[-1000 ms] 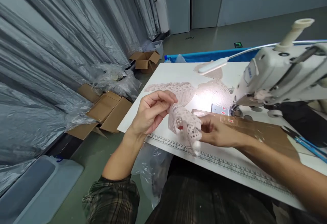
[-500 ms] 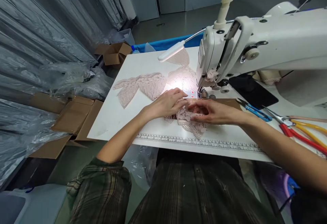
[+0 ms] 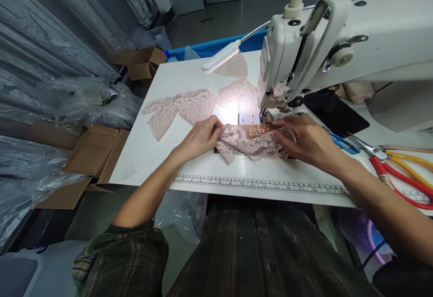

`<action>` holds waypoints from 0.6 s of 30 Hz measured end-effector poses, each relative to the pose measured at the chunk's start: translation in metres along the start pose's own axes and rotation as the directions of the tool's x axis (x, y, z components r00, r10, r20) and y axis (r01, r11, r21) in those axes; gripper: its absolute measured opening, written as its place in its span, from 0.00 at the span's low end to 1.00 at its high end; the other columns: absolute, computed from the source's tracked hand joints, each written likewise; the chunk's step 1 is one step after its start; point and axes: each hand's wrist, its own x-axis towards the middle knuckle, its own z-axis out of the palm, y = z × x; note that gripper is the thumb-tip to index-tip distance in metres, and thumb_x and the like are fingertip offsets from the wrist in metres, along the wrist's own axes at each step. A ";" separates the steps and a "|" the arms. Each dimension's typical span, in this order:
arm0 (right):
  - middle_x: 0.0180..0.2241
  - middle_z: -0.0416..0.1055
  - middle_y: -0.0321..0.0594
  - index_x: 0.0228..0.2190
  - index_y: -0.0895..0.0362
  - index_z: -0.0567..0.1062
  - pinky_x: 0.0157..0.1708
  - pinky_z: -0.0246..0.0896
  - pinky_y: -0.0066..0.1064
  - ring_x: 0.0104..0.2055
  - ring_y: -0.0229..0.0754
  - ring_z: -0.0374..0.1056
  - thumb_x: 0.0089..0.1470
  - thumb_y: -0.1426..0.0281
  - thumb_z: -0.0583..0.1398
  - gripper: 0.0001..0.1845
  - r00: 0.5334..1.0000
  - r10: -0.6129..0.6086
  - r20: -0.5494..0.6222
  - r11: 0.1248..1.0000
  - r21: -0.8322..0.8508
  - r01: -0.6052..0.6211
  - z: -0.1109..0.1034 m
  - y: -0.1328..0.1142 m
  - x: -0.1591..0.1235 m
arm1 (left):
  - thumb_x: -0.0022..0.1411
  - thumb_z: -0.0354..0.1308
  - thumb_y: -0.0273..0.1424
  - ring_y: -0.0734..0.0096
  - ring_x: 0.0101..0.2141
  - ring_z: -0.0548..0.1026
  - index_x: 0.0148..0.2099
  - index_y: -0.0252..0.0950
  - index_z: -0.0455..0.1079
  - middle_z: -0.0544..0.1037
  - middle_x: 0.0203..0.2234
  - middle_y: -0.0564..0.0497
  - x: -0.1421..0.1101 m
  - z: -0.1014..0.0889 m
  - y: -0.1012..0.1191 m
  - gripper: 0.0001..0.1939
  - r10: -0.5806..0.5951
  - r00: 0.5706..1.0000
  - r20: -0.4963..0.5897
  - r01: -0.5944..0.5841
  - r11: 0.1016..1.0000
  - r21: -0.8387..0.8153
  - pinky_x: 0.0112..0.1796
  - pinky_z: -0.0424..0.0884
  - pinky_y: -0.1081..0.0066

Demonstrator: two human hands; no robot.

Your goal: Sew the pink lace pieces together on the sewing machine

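A piece of pale pink lace (image 3: 254, 146) stretches between my two hands, just in front of the sewing machine (image 3: 282, 58). My left hand (image 3: 202, 136) pinches its left end between thumb and fingers. At the other end, my right hand (image 3: 306, 141) grips the lace with fingers bent over it. The needle and presser foot (image 3: 263, 115) are just behind the lace, above the metal plate (image 3: 248, 119). Other lace pieces (image 3: 198, 105) lie flat on the white table (image 3: 142, 152), to the left of and behind the needle.
A lamp (image 3: 221, 57) shines on the needle area. To the right lie a black phone-like slab (image 3: 338, 112), blue snips (image 3: 343, 142) and scissors with red and yellow handles (image 3: 389, 166). A printed ruler (image 3: 260, 184) runs along the front edge. Cardboard boxes (image 3: 93, 150) stand at left.
My hands have moved apart, left hand leftward and right hand rightward. The bunched lace between them is now spread out wide. The view has shifted slightly.
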 end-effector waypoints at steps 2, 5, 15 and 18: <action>0.46 0.75 0.53 0.48 0.57 0.80 0.50 0.67 0.45 0.49 0.54 0.72 0.63 0.53 0.56 0.25 0.994 -0.100 0.044 0.987 0.130 0.093 0.006 -0.006 -0.008 | 0.67 0.52 0.30 0.74 0.26 0.68 0.41 0.37 0.66 0.72 0.26 0.54 0.000 0.001 -0.004 0.03 -0.020 1.000 0.001 0.020 0.987 -0.161 0.28 0.61 0.70; 0.50 0.74 0.52 0.46 0.56 0.79 0.47 0.69 0.46 0.49 0.55 0.72 0.59 0.49 0.60 0.25 0.974 -0.178 0.141 0.976 0.155 0.156 0.017 -0.017 -0.016 | 0.66 0.57 0.35 0.73 0.30 0.71 0.46 0.36 0.66 0.74 0.30 0.52 0.003 0.006 -0.006 0.09 -0.052 0.999 0.005 0.051 0.955 -0.292 0.30 0.64 0.71; 0.51 0.73 0.59 0.47 0.62 0.76 0.50 0.69 0.54 0.53 0.61 0.68 0.59 0.52 0.62 0.26 0.963 -0.240 0.123 0.969 -0.027 0.245 0.036 -0.030 -0.020 | 0.60 0.65 0.37 0.72 0.29 0.70 0.28 0.35 0.70 0.74 0.29 0.51 0.019 0.019 0.012 0.13 0.089 0.996 -0.016 -0.090 0.986 -0.140 0.30 0.63 0.71; 0.49 0.74 0.57 0.44 0.61 0.77 0.52 0.68 0.50 0.51 0.55 0.69 0.64 0.58 0.57 0.20 0.965 -0.261 0.036 0.962 0.093 0.257 0.036 -0.023 -0.025 | 0.61 0.65 0.36 0.74 0.28 0.73 0.30 0.35 0.69 0.78 0.31 0.49 0.008 0.004 0.020 0.12 0.095 0.995 0.042 -0.063 0.870 -0.489 0.29 0.68 0.73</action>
